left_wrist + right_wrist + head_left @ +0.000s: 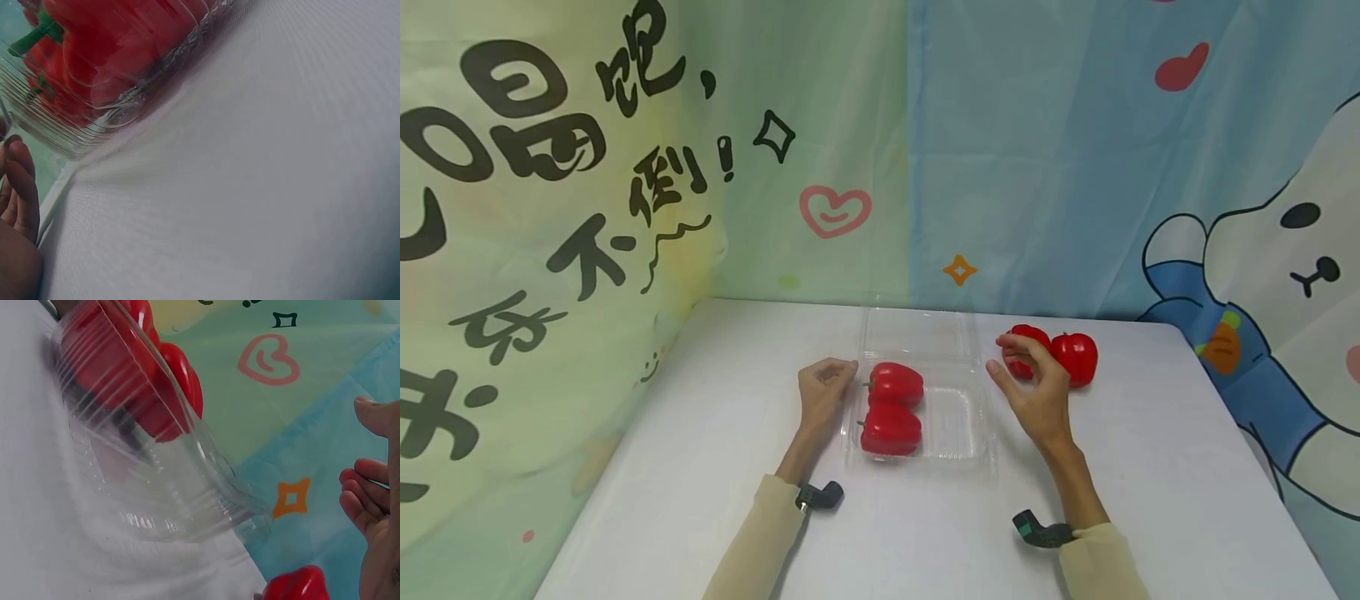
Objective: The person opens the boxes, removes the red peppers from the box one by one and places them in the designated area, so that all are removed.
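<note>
Centrally, two red peppers (pixel 891 430) in clear box (pixel 956 425), hands (pixel 824 388) (pixel 1037 392) either side

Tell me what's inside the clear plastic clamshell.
Two red bell peppers, one behind the other, lie in the left side of the clear plastic clamshell. From the head camera, they cover the part of it directly beneath them.

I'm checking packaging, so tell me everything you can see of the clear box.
The box is see-through, apparently thin plastic, with ribbed walls. It rests on the white table, open, its lid laid back toward the backdrop. Two red peppers lie in its left half; the right half is bare. The left hand seems to pinch its left rim; the right hand is apart from it.
</note>
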`<state>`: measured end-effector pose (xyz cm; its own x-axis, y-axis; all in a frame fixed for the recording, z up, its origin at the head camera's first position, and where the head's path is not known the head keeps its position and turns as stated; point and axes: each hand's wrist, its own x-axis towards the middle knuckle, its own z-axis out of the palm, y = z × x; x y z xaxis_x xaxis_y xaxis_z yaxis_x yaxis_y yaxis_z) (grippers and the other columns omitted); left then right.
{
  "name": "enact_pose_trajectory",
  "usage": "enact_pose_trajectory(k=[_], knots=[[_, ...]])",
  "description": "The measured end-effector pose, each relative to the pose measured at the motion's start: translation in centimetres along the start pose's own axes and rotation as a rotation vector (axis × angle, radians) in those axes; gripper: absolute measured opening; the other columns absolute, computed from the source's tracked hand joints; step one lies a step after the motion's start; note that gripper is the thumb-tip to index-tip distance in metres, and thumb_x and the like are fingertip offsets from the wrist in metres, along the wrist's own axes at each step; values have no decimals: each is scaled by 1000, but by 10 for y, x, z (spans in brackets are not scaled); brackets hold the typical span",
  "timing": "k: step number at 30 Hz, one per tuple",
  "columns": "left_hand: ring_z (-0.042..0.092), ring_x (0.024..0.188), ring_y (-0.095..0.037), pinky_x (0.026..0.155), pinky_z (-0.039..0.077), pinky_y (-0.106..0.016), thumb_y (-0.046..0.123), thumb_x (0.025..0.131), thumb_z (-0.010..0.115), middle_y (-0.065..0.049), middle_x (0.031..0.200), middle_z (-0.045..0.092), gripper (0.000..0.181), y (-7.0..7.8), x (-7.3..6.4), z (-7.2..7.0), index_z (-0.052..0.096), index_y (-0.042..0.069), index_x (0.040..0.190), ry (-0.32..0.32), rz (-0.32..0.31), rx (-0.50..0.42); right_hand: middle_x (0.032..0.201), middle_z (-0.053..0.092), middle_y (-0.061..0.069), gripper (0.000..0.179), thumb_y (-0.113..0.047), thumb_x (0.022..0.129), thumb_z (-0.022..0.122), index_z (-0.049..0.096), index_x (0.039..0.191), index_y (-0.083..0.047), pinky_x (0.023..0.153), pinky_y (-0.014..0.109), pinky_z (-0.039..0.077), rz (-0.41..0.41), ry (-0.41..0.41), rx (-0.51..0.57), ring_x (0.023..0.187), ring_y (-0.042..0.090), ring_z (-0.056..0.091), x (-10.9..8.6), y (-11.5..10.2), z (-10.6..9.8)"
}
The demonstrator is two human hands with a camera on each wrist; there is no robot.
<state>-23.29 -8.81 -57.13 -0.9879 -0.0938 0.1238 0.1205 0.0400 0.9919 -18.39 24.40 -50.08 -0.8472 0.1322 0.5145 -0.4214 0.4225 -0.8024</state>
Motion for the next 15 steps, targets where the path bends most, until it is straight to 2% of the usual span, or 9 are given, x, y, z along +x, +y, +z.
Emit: enact_pose_trajectory(k=[9,15], knots=[[64,65,-13,64,51,-22,16,103,76,-25,84,74,18,-2,0,1,81,-1,99,9,11,7,141,75,12,63,-5,86,90,69,144,-13,107,11,49,22,-117,-24,114,2,68,-5,-8,5],[63,62,-11,63,50,-21,15,102,76,-22,81,74,18,-2,0,1,80,-2,99,13,7,-2,140,76,12,67,-5,83,93,70,145,-14,109,12,46,16,-196,-8,115,8,71,-8,-13,9]])
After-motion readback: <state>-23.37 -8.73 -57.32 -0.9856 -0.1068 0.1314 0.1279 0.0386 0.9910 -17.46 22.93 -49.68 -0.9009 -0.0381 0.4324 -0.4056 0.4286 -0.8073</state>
